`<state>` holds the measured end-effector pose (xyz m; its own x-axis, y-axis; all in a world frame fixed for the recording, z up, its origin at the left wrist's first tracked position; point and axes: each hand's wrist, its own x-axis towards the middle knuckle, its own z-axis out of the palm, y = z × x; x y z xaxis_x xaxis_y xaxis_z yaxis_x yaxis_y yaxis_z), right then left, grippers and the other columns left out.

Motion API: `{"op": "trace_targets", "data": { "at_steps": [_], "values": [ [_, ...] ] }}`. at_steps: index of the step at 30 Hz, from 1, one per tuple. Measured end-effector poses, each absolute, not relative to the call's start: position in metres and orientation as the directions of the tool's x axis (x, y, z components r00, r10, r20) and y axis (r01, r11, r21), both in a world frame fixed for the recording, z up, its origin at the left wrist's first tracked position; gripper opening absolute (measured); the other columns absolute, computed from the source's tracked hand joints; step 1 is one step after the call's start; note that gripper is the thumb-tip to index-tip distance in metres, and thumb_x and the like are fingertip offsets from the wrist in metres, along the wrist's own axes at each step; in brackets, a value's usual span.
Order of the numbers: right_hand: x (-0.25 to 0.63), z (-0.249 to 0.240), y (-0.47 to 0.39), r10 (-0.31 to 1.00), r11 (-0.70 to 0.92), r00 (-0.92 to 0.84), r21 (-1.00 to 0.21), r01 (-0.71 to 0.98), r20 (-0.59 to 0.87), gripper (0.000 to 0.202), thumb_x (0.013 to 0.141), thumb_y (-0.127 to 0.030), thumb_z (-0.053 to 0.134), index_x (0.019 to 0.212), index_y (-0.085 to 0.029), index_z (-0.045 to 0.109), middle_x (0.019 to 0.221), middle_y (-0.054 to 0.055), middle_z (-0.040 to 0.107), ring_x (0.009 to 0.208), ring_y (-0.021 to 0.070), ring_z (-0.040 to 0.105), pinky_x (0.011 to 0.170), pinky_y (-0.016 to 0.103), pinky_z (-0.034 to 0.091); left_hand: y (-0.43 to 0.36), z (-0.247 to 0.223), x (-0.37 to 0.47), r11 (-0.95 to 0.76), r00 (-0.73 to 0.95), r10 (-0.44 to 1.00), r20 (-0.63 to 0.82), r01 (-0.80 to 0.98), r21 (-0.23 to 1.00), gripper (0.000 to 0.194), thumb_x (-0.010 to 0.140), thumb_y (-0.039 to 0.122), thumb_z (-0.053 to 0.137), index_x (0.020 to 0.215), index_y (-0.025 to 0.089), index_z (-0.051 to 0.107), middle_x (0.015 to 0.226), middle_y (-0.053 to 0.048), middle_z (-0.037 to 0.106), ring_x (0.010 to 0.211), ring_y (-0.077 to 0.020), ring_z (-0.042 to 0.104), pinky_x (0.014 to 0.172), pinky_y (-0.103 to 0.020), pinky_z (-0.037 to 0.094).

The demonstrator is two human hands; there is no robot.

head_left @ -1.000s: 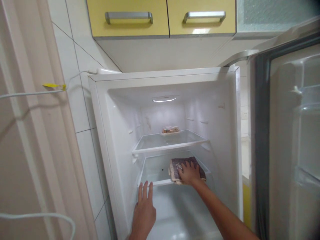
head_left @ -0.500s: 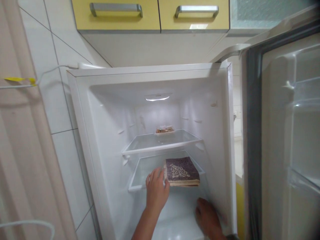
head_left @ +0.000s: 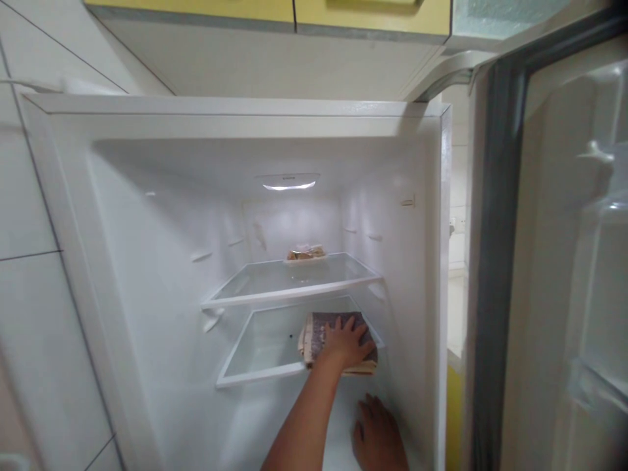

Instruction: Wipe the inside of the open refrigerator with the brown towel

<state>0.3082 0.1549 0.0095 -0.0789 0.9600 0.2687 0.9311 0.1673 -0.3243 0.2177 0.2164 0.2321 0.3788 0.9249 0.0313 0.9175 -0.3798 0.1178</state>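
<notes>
The folded, brown patterned cloth [head_left: 316,333] has cream edges; the left hand [head_left: 346,343] presses it, grip wide open. The right hand's [head_left: 379,432] grip I cannot tell.

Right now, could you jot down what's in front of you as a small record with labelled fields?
Place: open fridge, beneath yellow cupboards
Door: swung open on the right
Upper shelf: small packet near the back
Lower shelf: folded, dark patterned cloth towards the right, over the front edge
Left hand: spread on top of the cloth
Right hand: below the lower shelf; nothing visibly held
Light: lit, at the top inside
</notes>
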Motion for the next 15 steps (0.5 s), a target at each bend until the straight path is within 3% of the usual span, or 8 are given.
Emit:
{"op": "trace_targets", "data": {
  "at_steps": [5,9,15],
  "values": [
    [0.308,0.006,0.158,0.952,0.166,-0.063,-0.334,0.928,0.298,0.050,0.087,-0.019,0.043,0.132,-0.015,0.065,0.146,0.013,0.057,0.138,0.0301,0.051,0.115,0.047,0.041,0.224,0.230,0.241,-0.406,0.405,0.914,0.037,0.905,0.131,0.075,0.091,0.069,0.022,0.154,0.029,0.033,0.167,-0.009,0.027,0.153,-0.0413,0.018,0.116,-0.076,0.016],
    [0.309,0.003,0.160,0.940,0.172,-0.049,-0.347,0.922,0.337,0.048,0.087,-0.019,0.045,0.130,-0.015,0.066,0.142,0.014,0.061,0.134,0.0290,0.055,0.113,0.045,0.044,0.222,0.227,0.230,-0.403,0.396,0.915,0.078,0.905,0.135,0.074,0.093,0.064,0.020,0.157,0.028,0.024,0.167,-0.003,0.029,0.154,-0.0353,0.021,0.121,-0.068,0.016],
    [0.309,0.013,0.154,0.930,0.159,-0.026,-0.339,0.927,0.368,0.047,0.086,-0.016,0.044,0.126,-0.012,0.068,0.137,0.015,0.064,0.131,0.0287,0.058,0.111,0.044,0.045,0.206,0.228,0.189,-0.279,0.269,0.957,0.109,0.956,0.087,0.067,0.090,0.055,0.032,0.151,0.028,0.041,0.164,-0.007,0.034,0.150,-0.0403,0.029,0.118,-0.069,0.022]
  ]
}}
